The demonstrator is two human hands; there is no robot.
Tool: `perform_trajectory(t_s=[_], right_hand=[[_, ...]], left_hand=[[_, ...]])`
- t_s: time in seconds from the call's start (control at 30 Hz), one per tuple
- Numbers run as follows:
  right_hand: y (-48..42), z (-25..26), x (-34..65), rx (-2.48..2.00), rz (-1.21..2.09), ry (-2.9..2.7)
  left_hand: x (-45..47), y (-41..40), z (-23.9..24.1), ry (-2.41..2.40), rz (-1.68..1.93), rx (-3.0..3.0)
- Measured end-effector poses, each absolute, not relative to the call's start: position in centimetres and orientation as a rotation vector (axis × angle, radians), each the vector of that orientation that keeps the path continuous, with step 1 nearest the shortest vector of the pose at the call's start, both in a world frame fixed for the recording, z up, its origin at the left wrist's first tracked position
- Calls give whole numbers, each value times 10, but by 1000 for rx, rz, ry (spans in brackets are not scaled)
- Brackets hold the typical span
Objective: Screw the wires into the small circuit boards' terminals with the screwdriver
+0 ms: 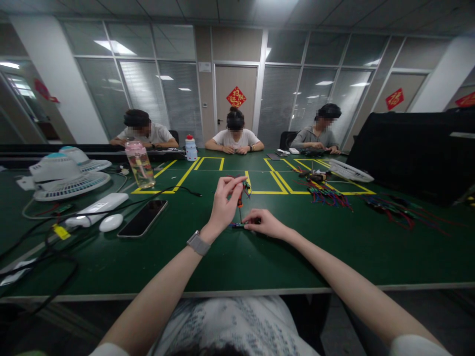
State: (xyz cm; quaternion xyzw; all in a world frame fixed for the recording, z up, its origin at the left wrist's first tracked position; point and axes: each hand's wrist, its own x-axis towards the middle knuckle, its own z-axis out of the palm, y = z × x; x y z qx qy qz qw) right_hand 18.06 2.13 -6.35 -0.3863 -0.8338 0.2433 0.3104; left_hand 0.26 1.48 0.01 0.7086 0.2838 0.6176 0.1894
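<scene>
The small circuit board [237, 225] lay flat on the green table [260, 262], close to the person's own edge of it. Straight above the board stood the screwdriver [240, 202], upright, its thin shaft coming down onto the board and its orange handle mostly hidden inside the left hand [223, 201]. That hand's fingers were curled shut around the handle, with thumb and forefinger pinched together at the top. A grey wristwatch [198, 243] sat on the wrist, below and left of the board. The right hand [266, 223] rested on the table just right of the board, its fingers drawn in against the board's right end and touching it; how firmly they gripped could not be told

Left of the board lay a dark phone [143, 218], and further left a white mouse [110, 222] and a white oblong box [99, 206]. Well beyond those, up and left of the board, stood a clear bottle [140, 164] with a pink cap and two white fans [69, 180]. Just beyond the board ran yellow tape lines [267, 192]. Beyond it to the right lay a tangle of coloured wires [327, 196]. Across the table from the board sat three people [234, 134]
</scene>
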Motion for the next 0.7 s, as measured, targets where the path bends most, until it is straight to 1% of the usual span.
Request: perform_trajectory(t_s=[0.17, 0.4, 0.63, 0.7], right_hand=[[22, -65, 181, -1020, 645, -2205], [24, -66, 181, -1024, 647, -2205], [21, -63, 181, -1032, 644, -2213], [20, -63, 180, -1040, 662, -2200]], left_hand=[[6, 15, -1, 618, 1600, 1865], [4, 12, 1, 780, 1739, 2013], [5, 12, 3, 657, 1625, 1856], [5, 11, 4, 681, 1651, 1855]])
